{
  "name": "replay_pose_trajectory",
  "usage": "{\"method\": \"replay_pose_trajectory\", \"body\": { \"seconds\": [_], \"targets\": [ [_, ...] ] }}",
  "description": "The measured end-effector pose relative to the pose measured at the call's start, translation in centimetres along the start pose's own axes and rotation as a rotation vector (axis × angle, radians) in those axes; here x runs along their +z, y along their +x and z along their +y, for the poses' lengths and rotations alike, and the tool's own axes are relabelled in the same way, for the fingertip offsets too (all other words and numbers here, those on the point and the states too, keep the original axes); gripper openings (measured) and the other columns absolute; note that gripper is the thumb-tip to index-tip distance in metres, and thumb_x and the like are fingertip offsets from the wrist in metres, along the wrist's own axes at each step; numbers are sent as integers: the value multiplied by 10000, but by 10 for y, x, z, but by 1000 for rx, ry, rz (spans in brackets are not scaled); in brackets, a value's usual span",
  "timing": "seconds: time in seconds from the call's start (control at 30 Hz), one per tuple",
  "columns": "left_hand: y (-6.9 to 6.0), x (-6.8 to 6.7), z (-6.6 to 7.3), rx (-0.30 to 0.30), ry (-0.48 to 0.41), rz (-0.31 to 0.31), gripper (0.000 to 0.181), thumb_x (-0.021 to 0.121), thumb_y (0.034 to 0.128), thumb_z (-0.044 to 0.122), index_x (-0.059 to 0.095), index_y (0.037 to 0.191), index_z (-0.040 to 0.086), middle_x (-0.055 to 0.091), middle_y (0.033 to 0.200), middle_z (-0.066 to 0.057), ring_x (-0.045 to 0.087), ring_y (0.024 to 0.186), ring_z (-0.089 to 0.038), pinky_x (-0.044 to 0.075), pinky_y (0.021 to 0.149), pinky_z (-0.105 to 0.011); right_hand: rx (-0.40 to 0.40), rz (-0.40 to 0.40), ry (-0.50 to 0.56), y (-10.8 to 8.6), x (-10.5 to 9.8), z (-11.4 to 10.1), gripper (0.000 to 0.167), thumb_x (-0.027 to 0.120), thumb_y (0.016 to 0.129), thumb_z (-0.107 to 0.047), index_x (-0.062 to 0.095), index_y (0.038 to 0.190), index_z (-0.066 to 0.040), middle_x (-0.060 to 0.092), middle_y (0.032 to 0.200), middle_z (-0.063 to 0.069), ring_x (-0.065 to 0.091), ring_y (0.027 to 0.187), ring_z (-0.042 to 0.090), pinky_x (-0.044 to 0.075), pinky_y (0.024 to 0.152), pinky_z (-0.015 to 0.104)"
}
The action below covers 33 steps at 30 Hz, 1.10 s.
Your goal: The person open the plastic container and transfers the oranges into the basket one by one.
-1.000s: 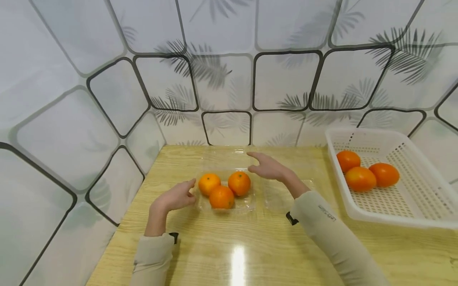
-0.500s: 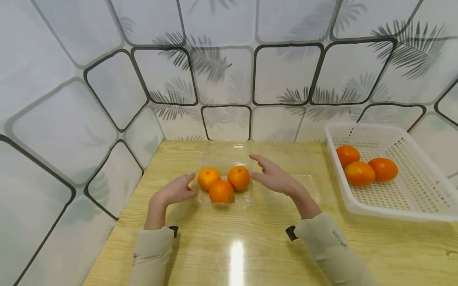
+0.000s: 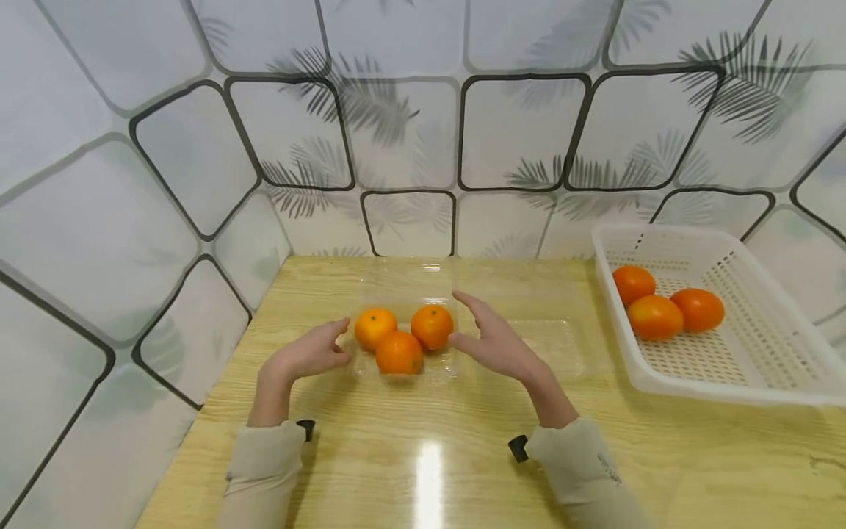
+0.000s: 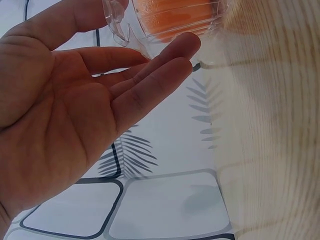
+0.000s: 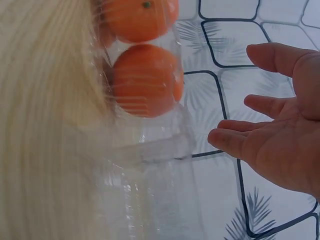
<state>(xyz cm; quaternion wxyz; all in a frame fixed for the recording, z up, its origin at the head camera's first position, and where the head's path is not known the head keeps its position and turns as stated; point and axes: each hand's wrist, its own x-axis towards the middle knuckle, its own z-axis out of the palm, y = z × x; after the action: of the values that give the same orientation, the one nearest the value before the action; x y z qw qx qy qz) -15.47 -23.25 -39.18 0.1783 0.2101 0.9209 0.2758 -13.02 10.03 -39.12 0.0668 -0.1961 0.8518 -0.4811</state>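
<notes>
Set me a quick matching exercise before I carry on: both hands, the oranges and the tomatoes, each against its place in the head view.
1. oranges
2. tomatoes
3. left hand
4. right hand

A. in the white plastic basket
B. just right of the fruit group
C. in a clear plastic container
D. just left of the fruit group

Pairs: 1-C, 2-A, 3-D, 4-B

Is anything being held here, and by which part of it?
Nothing is held: the left hand and right hand are open, flanking the oranges.
</notes>
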Motion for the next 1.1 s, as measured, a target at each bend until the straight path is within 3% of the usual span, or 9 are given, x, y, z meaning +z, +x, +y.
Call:
{"method": "replay_pose_trajectory", "body": {
  "seconds": [0.27, 0.47, 0.63, 1.1],
  "targets": [
    [-3, -1, 1, -32, -27, -25, 736, 593, 919, 78, 211, 1507, -149, 413, 1457, -344, 642, 1085, -330, 495, 952, -484, -35, 1, -53, 3, 22, -1, 814, 713, 884, -153, 273, 1564, -75, 255, 1610, 149, 230, 1481, 347, 243, 1158, 568],
    [-2, -1, 2, -1, -36, -28, 744, 583, 910, 66, 196, 1505, -160, 404, 1459, -355, 634, 1106, -346, 489, 959, -491, -49, 6, -86, 2, 29, -2, 871, 755, 837, -110, 272, 1561, -62, 227, 1611, 183, 242, 1473, 371, 268, 1143, 580],
    [-2, 0, 0, -15, -41, -25, 746, 580, 914, 67, 190, 1512, -150, 395, 1471, -348, 626, 1122, -355, 488, 959, -489, -73, 24, -97, 4, 34, -1, 884, 764, 819, -90, 278, 1556, -54, 229, 1604, 204, 243, 1471, 381, 276, 1138, 581],
    [-1, 0, -1, -34, -48, -40, 750, 574, 921, 55, 170, 1524, -136, 383, 1484, -338, 613, 1128, -340, 484, 960, -485, -24, 22, -100, 7, 43, 1, 875, 752, 838, -84, 263, 1563, -75, 198, 1598, 244, 279, 1446, 421, 302, 1120, 590]
  ]
}}
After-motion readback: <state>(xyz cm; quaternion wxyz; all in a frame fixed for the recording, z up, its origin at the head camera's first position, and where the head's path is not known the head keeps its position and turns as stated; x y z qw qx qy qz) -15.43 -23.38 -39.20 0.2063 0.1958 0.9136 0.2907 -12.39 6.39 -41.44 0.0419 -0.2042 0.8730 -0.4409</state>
